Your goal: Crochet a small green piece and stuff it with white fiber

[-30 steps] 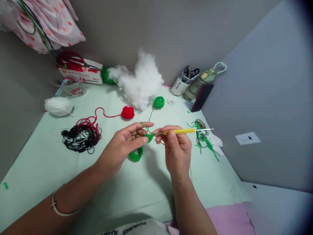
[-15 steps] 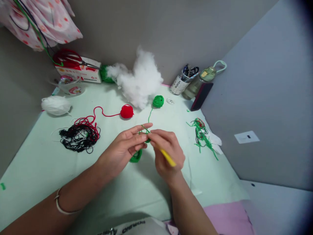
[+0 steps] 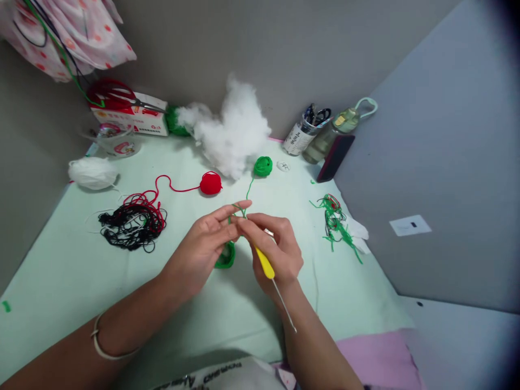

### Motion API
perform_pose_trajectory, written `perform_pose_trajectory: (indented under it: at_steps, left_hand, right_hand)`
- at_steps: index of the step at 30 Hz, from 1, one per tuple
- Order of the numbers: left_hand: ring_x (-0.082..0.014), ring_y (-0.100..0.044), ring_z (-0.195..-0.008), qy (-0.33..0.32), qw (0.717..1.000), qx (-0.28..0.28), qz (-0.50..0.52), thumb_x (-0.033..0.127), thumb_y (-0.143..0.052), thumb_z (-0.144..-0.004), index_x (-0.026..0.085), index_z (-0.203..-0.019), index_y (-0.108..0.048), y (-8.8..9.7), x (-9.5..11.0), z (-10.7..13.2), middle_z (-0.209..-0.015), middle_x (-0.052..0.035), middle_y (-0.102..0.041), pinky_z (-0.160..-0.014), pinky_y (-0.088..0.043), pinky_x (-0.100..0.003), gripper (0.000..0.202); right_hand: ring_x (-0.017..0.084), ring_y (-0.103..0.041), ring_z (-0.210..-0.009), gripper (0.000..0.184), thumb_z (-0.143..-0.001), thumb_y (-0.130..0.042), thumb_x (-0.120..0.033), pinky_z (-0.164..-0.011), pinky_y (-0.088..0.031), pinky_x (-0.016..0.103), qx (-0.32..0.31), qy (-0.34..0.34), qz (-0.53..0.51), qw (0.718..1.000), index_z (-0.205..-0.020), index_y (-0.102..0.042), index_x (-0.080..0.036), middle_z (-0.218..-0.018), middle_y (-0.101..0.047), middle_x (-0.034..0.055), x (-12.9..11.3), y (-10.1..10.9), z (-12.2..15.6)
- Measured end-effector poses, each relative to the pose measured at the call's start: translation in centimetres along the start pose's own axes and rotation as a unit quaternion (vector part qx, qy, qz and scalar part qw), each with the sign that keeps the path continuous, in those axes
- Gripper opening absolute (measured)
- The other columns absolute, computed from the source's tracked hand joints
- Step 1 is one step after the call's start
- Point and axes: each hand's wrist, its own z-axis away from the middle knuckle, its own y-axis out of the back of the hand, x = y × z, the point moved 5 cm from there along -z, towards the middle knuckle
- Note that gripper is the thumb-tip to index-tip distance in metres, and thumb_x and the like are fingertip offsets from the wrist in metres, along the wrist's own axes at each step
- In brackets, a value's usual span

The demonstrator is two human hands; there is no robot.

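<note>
My right hand [image 3: 280, 246] is closed round a crochet hook [image 3: 265, 264] with a yellow grip; its thin metal end points down toward my wrist. Opposite it, my left hand [image 3: 209, 244] pinches green yarn, with a strand running over the raised index finger. The fingertips of both hands meet, so the stitches between them are mostly hidden. Just below the left fingers shows a round green crocheted piece [image 3: 226, 257]. From my fingers a strand leads up to a small green yarn ball [image 3: 263, 166] on the table.
White stuffing [image 3: 235, 130] is heaped at the back beside red-handled scissors [image 3: 114, 95] on a box. Leftward are a red yarn ball [image 3: 210, 183], a black yarn tangle [image 3: 132, 223] and white yarn [image 3: 92, 173]. Green scraps [image 3: 339, 225], a pen cup [image 3: 301, 135] and a bottle [image 3: 331, 135] stand right.
The crochet hook has tilted, and its metal end now shows below the yellow grip. My right hand has turned and shifted slightly left; my left hand stays nearly in place.
</note>
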Motion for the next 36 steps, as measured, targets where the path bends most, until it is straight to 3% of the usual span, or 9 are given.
perform_pose_trajectory:
  at_steps: [4, 6, 9, 13, 16, 21, 25, 28, 36]
  left_hand:
    - [-0.006, -0.049, -0.064, 0.017, 0.999, -0.009, 0.046, 0.019, -0.08, -0.082, 0.015, -0.11, -0.081, 0.3, 0.3, -0.3, -0.079, 0.0021, -0.06, -0.079, -0.052, -0.02, 0.029]
    - [-0.0072, -0.052, -0.069, -0.008, 1.0, 0.001, 0.011, 0.019, -0.08, -0.083, 0.02, -0.116, -0.08, 0.5, 0.7, -0.3, -0.082, 0.0017, -0.063, -0.075, -0.049, -0.019, 0.033]
    - [-0.0108, -0.06, -0.084, -0.031, 0.998, -0.002, -0.062, 0.022, -0.081, -0.085, 0.027, -0.12, -0.079, 0.3, 0.8, 0.0, -0.093, 0.0003, -0.07, -0.076, -0.047, -0.02, 0.036]
    - [-0.0168, -0.063, -0.101, -0.042, 0.993, -0.024, -0.106, 0.026, -0.077, -0.088, 0.026, -0.117, -0.08, 0.0, 0.8, 0.3, -0.106, -0.0037, -0.075, -0.088, -0.046, -0.026, 0.029]
    - [-0.0171, -0.061, -0.097, -0.042, 0.992, -0.018, -0.121, 0.025, -0.076, -0.087, 0.025, -0.116, -0.08, 0.2, 1.0, 0.2, -0.102, -0.0036, -0.073, -0.083, -0.045, -0.026, 0.029]
    - [-0.0156, -0.055, -0.088, -0.073, 0.985, 0.01, -0.156, 0.024, -0.078, -0.085, 0.027, -0.114, -0.081, 0.8, 1.5, 0.2, -0.091, -0.0007, -0.064, -0.076, -0.042, -0.026, 0.029]
    - [-0.0152, -0.053, -0.086, -0.136, 0.964, 0.05, -0.225, 0.021, -0.078, -0.085, 0.029, -0.118, -0.08, 1.1, 1.8, 0.4, -0.089, 0.0005, -0.061, -0.079, -0.042, -0.027, 0.034]
    - [-0.0148, -0.052, -0.084, -0.168, 0.951, 0.069, -0.251, 0.021, -0.078, -0.085, 0.029, -0.12, -0.08, 1.0, 2.1, 0.6, -0.088, 0.001, -0.061, -0.08, -0.043, -0.027, 0.035]
    - [-0.0143, -0.053, -0.082, -0.163, 0.951, 0.069, -0.255, 0.02, -0.08, -0.082, 0.028, -0.118, -0.08, 0.9, 2.2, 0.7, -0.088, 0.0005, -0.062, -0.076, -0.045, -0.025, 0.037]
  right_hand:
    - [0.016, -0.069, -0.08, 0.023, -0.098, -0.061, -0.014, -0.066, -0.058, 0.031, 0.054, -0.109, -0.13, 0.984, -0.107, -0.078, -0.027, -0.094, -0.076, 0.0039, 1.5, 0.8, -0.5]
    - [0.014, -0.065, -0.07, 0.016, -0.099, -0.062, -0.022, -0.061, -0.055, 0.03, 0.055, -0.176, -0.209, 0.96, -0.1, -0.079, -0.025, -0.088, -0.074, 0.0031, 2.1, 0.7, -0.8]
    - [0.016, -0.067, -0.076, 0.014, -0.097, -0.066, -0.026, -0.067, -0.057, 0.033, 0.025, -0.194, -0.226, 0.954, -0.096, -0.08, -0.025, -0.091, -0.077, 0.004, 2.1, 0.2, -0.9]
    - [0.015, -0.067, -0.072, 0.014, -0.098, -0.065, -0.031, -0.066, -0.057, 0.031, 0.04, -0.25, -0.235, 0.938, -0.095, -0.078, -0.023, -0.09, -0.077, 0.0039, 2.9, 0.2, -0.6]
    - [0.014, -0.066, -0.067, 0.02, -0.099, -0.063, -0.037, -0.063, -0.058, 0.03, 0.039, -0.284, -0.294, 0.912, -0.092, -0.073, -0.021, -0.087, -0.076, 0.0039, 3.5, 0.1, -0.6]
    - [0.013, -0.068, -0.069, 0.019, -0.103, -0.057, -0.031, -0.065, -0.06, 0.03, 0.029, -0.249, -0.282, 0.926, -0.095, -0.071, -0.022, -0.089, -0.077, 0.0031, 2.6, 0.2, -0.7]
    - [0.015, -0.072, -0.081, 0.02, -0.103, -0.054, -0.018, -0.069, -0.061, 0.033, 0.026, -0.114, -0.145, 0.982, -0.109, -0.071, -0.025, -0.099, -0.078, 0.004, 0.9, 0.3, -0.2]
    - [0.02, -0.074, -0.092, 0.026, -0.102, -0.053, -0.014, -0.071, -0.064, 0.037, 0.038, -0.025, -0.097, 0.994, -0.118, -0.068, -0.028, -0.103, -0.078, 0.0054, 0.2, 0.3, 0.2]
    - [0.02, -0.073, -0.089, 0.031, -0.101, -0.051, -0.012, -0.073, -0.063, 0.038, 0.025, -0.021, -0.091, 0.995, -0.122, -0.067, -0.029, -0.101, -0.077, 0.0049, 0.6, 0.2, 0.1]
